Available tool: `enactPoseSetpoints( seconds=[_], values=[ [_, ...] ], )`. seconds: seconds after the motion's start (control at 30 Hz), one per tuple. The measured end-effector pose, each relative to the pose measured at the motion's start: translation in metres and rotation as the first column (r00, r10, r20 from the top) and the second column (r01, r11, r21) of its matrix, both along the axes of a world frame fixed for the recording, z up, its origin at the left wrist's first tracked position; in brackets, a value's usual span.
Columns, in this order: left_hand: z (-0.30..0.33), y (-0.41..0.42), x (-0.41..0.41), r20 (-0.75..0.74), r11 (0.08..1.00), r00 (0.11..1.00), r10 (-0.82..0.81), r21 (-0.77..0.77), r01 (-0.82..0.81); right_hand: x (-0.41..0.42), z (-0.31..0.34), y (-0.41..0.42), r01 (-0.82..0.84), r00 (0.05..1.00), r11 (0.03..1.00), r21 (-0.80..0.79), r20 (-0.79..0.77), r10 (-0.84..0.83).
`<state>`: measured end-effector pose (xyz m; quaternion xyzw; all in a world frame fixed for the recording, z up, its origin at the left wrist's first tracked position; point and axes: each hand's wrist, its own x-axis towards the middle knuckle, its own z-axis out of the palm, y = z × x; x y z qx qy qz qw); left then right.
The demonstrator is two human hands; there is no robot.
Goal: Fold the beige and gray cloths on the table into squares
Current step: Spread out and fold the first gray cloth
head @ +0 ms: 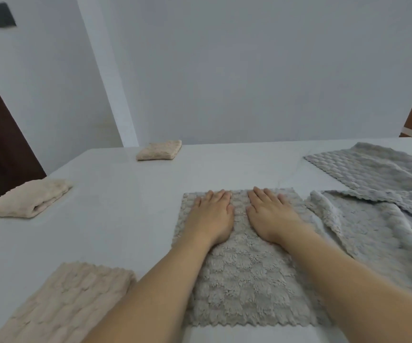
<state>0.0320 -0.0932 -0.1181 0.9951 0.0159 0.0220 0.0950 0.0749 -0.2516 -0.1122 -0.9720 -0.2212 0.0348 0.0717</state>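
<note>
Both the left hand (212, 214) and right hand (270, 215) lie flat, fingers straight and gripping nothing, pressing the far half of the gray cloth (247, 280) spread mid-table (125, 206), apparently smoothing it for folding, beige cloth (66, 300) waiting alongside.

I count three beige cloths on the surface (125, 206): one folded small at eleven o'clock (159, 150), one folded at nine o'clock (28, 198), and one at seven o'clock (69, 300). Gray cloths also come to three: one under my two hands at the center (247, 280), one spread at two o'clock (373, 167), one rumpled at three o'clock (378, 231).
</note>
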Motion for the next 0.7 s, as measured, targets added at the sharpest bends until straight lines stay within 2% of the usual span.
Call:
enactPoseSetpoints(
  seconds=[0.23,0.37,0.47,0.57,0.63,0.7],
  values=[
    [0.0,0.013,-0.001,-0.016,1.0,1.0,0.013,0.005,-0.013,0.006,0.0,-0.013,-0.039,0.999,0.999,0.0,-0.022,0.039],
    [0.005,0.049,-0.02,-0.097,0.99,0.986,0.138,0.013,-0.138,0.011,0.007,-0.053,0.082,0.994,0.994,-0.073,-0.063,-0.087],
    [0.02,0.052,-0.03,-0.099,0.964,0.965,0.244,0.137,-0.229,0.001,0.022,-0.057,0.152,0.987,0.975,-0.162,-0.032,-0.159],
    [0.029,0.016,-0.046,0.0,0.992,0.993,0.121,0.047,-0.121,-0.036,0.023,-0.035,0.058,0.998,0.992,-0.108,0.022,-0.056],
    [0.021,-0.012,-0.068,-0.006,1.0,1.0,0.005,-0.019,-0.005,-0.062,0.01,-0.024,-0.043,0.999,0.999,-0.033,0.005,0.043],
    [0.008,-0.022,-0.089,-0.035,1.0,0.999,-0.028,0.0,0.028,-0.071,0.003,-0.03,-0.062,0.998,0.998,0.013,-0.015,0.062]
  ],
)
